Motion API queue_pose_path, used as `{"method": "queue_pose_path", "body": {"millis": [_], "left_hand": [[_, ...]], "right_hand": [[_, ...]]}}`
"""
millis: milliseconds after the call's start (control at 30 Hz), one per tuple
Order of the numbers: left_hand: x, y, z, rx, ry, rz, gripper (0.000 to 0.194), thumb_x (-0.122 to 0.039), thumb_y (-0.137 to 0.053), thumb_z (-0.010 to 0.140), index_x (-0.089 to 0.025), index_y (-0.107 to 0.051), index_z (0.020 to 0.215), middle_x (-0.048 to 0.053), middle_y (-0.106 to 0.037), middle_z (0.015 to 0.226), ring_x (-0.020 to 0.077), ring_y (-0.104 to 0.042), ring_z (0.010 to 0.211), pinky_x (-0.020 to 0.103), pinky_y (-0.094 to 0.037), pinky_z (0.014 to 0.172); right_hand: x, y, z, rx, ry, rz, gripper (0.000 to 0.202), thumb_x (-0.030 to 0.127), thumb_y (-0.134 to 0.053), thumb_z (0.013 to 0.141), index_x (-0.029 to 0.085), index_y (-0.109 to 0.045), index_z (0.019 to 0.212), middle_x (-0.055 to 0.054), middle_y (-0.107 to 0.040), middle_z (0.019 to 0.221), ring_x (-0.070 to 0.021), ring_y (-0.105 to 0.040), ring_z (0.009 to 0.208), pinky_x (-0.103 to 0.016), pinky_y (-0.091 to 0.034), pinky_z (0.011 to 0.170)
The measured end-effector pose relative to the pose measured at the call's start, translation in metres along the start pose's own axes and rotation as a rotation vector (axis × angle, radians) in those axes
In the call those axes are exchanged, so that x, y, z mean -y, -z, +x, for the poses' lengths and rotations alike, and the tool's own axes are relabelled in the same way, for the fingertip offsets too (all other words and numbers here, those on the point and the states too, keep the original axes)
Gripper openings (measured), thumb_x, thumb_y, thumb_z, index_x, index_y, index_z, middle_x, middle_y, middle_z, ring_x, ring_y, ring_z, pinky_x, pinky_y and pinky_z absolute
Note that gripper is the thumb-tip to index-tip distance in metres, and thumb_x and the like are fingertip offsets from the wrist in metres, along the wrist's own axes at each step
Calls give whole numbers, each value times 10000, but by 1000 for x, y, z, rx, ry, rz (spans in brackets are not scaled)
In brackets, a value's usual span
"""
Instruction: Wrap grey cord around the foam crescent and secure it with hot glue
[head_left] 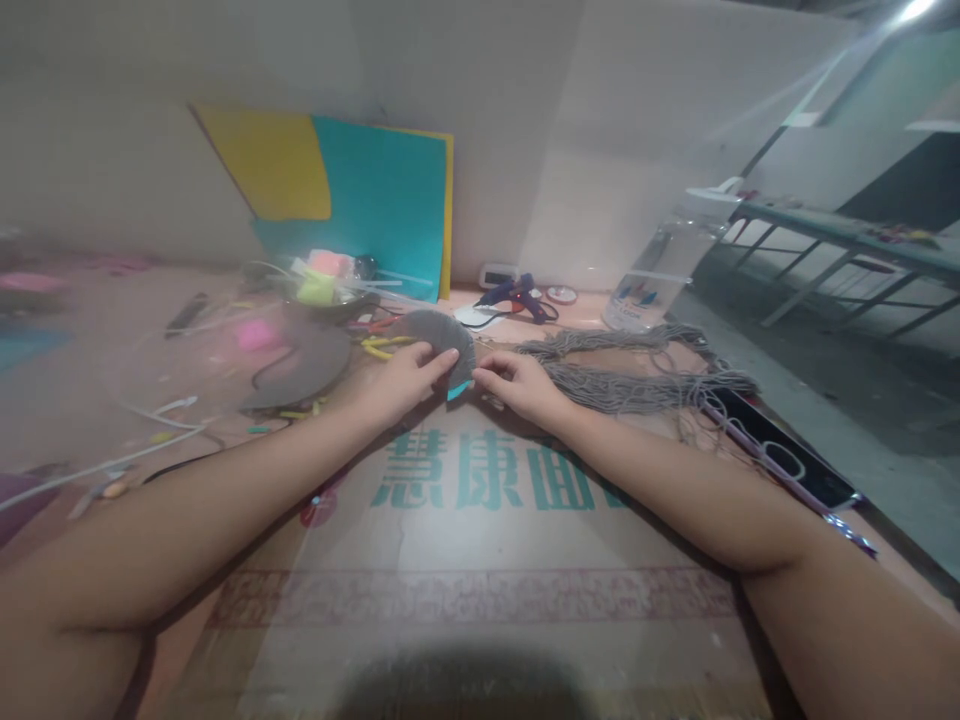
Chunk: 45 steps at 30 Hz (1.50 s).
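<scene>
A curved, fan-like piece (439,328) covered in grey yarn stands above the table, a bare teal end (459,390) showing at its lower right. My left hand (414,380) grips it, thumb pressed on the near face. Beside the teal end is my right hand (521,385), with thumb and fingertips pinched together; what they hold is too small to make out. Right behind that hand lies a loose skein of grey yarn (645,388).
A glue gun (517,294) lies at the back near a clear bottle (660,270). At right is a phone (780,450). A grey disc (304,365), a bowl of coloured bits (330,285) and strips lie left. Teal and yellow sheets (382,205) lean on the wall.
</scene>
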<state>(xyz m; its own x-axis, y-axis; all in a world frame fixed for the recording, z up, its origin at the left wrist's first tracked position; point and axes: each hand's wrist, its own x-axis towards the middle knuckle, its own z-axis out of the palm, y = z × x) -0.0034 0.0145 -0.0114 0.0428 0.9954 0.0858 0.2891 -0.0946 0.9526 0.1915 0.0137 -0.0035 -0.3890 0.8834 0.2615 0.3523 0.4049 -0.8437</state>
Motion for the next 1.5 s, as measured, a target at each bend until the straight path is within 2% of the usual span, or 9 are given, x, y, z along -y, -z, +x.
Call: {"method": "queue_pose_path", "body": {"millis": [100,400,533,667,833,1067,1200,1400,1500], "left_hand": [[3,2,2,29,-45,73,436,-617,-597,800,-205,-523,681,-11,-558,580,137,-529,525,230,-354,451],[0,5,3,110,-95,194,460,-638,-559,817,-186,-558,734,8,-616,705,159,-563,643,251,-377,537],[-4,4,1,108,-122,192,439,-592,-525,856,-189,-531,683,-10,-567,637,143,-519,611,248,-369,552],[-5,5,0,93,-125,177,425,-574,-516,866,-193,-524,677,-23,-543,609,132,-487,570,242,-355,536],[-4,5,0,96,-124,163,438,-579,-518,865,-195,-503,655,-27,-535,619,133,-497,597,243,-372,573],[0,3,3,100,-113,155,431,-584,-514,859,-196,-492,673,-36,-504,634,132,-462,608,250,-331,567],[-1,0,3,62,-121,158,459,-604,-565,795,-207,-417,617,-48,-442,597,138,-448,599,259,-323,565],[-7,-4,0,32,-120,154,489,-665,-542,756,-221,-415,597,-29,-473,573,152,-463,561,276,-347,535],[-11,-5,-1,23,-128,150,542,-731,-543,714,-226,-400,579,-31,-457,553,149,-454,544,273,-352,513]], "right_hand": [[1,0,0,-9,-13,-37,236,383,-580,864,167,-639,788,5,-627,671,-124,-540,595,-246,-428,591],[4,2,1,-107,38,-74,210,356,-566,865,169,-634,797,-6,-651,743,-140,-569,689,-258,-439,679],[2,2,1,-59,28,-53,234,376,-562,882,170,-629,792,-4,-643,733,-134,-558,663,-251,-431,649],[0,2,0,-53,49,-11,349,427,-450,949,173,-616,777,-5,-616,706,-138,-562,673,-255,-438,655],[1,2,1,-38,16,-18,224,379,-590,865,166,-645,823,-3,-645,735,-135,-563,668,-255,-448,667],[4,0,1,-30,-5,-67,164,301,-588,855,166,-644,782,4,-632,720,-127,-546,671,-247,-432,677],[3,-1,1,-28,15,-90,168,295,-581,869,169,-657,786,8,-625,683,-134,-552,649,-247,-431,644],[-2,-1,2,-65,76,-104,284,343,-472,952,175,-638,793,-11,-655,705,-147,-589,650,-249,-452,608],[-3,-2,2,-95,113,-122,256,320,-458,958,179,-648,860,-20,-677,744,-159,-617,682,-265,-475,647]]}}
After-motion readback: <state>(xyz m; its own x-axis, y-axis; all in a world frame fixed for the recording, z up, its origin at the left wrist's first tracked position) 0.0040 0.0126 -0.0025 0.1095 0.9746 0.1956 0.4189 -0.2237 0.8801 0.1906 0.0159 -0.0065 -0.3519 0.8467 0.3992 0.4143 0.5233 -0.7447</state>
